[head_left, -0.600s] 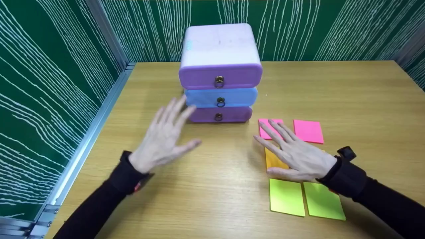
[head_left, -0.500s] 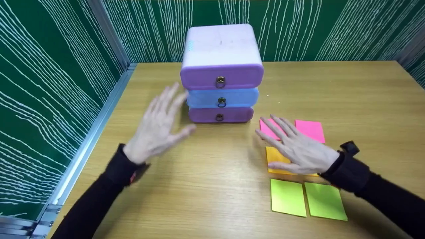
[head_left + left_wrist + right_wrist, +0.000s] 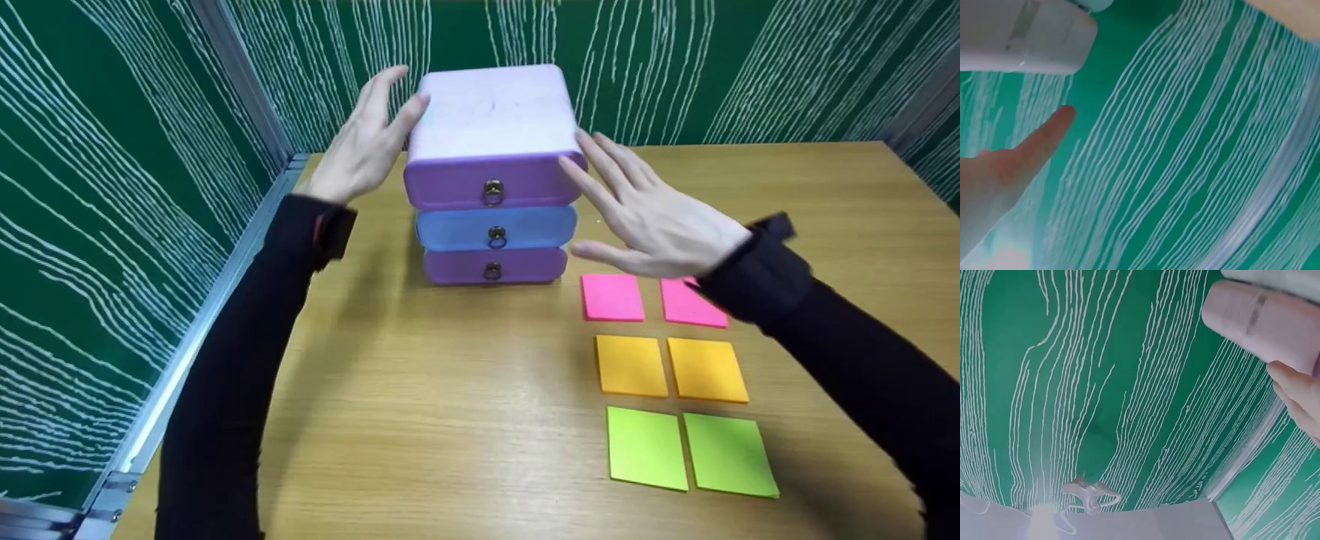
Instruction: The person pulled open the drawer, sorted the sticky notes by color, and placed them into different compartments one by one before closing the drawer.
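A small chest of three drawers [image 3: 491, 172] stands on the wooden table [image 3: 465, 420], near the back edge and close to the green wall with white lines [image 3: 90, 187]. Its top drawer and bottom drawer are purple, the middle one is blue, and each front has a small metal ring. All three drawers look closed.

The left hand [image 3: 367, 142] is at the left side of the chest, at the level of the top part, with straight and spread fingers; it holds nothing, and I cannot tell if the fingertips touch the chest. The right hand [image 3: 649, 214] is at the right side of the chest, also flat with stretched fingers, and its fingertips are just beside the right corner of the top drawer. Both arms have black sleeves.

On the table, to the right of the chest, six paper notes lie in pairs: two pink notes [image 3: 613, 297], then two orange notes [image 3: 631, 365], then two green notes [image 3: 646, 448] nearest to the person.
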Tool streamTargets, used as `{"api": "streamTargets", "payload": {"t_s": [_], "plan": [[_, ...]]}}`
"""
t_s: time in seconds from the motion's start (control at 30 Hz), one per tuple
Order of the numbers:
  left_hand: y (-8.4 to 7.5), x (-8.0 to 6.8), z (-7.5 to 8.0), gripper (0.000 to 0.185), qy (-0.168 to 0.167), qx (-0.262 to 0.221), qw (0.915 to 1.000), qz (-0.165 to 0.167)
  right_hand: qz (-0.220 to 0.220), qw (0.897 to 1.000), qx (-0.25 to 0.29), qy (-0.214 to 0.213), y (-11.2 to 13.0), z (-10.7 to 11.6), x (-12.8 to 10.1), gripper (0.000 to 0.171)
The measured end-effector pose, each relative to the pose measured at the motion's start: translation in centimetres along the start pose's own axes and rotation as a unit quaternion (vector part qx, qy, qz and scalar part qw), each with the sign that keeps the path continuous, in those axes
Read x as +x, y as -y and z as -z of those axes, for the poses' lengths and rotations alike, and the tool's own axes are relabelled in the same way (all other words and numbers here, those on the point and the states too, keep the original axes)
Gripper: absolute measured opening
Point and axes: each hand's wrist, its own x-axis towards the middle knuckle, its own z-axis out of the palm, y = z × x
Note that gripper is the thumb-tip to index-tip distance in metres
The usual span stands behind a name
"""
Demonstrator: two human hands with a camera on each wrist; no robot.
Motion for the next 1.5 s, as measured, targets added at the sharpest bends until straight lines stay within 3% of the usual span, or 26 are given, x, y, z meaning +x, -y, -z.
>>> {"api": "streamTargets", "payload": {"t_s": [0.17, 0.27, 0.37, 0.67, 0.87, 1.17, 1.3, 1.5], "plan": [[0.5, 3.2, -1.3, 0.081, 0.044, -0.047, 0.9961, 0.061, -0.007, 1.0, 0.017, 0.0, -0.4, -0.4, 2.5, 0.085], [0.7, 4.2, -2.2, 0.09, 0.088, -0.062, 0.9907, 0.083, -0.013, 1.0, 0.025, -0.004, -0.5, -0.9, 3.0, 0.086], [0.8, 4.6, -2.5, 0.094, 0.113, -0.071, 0.987, 0.089, -0.01, 0.999, 0.029, -0.015, -0.5, -1.1, 3.1, 0.086], [1.0, 4.9, -2.4, 0.087, 0.108, -0.072, 0.9894, 0.064, 0.023, 0.999, 0.019, -0.045, 1.4, 0.0, 1.3, 0.077], [1.3, 4.8, -2.5, 0.084, 0.1, -0.066, 0.9902, 0.071, 0.089, 0.993, -0.018, -0.076, 3.5, 0.4, -0.5, 0.08], [1.7, 4.7, -2.9, 0.08, 0.096, -0.069, 0.9904, 0.072, 0.124, 0.986, -0.034, -0.105, 4.2, 0.8, -2.1, 0.081], [1.7, 4.8, -2.8, 0.078, 0.092, -0.072, 0.9907, 0.069, 0.156, 0.977, -0.043, -0.14, 5.6, 0.6, -4.4, 0.083], [1.7, 4.8, -2.7, 0.076, 0.083, -0.075, 0.9919, 0.061, 0.156, 0.982, -0.044, -0.097, 7.3, -2.5, -10.3, 0.083]]}}
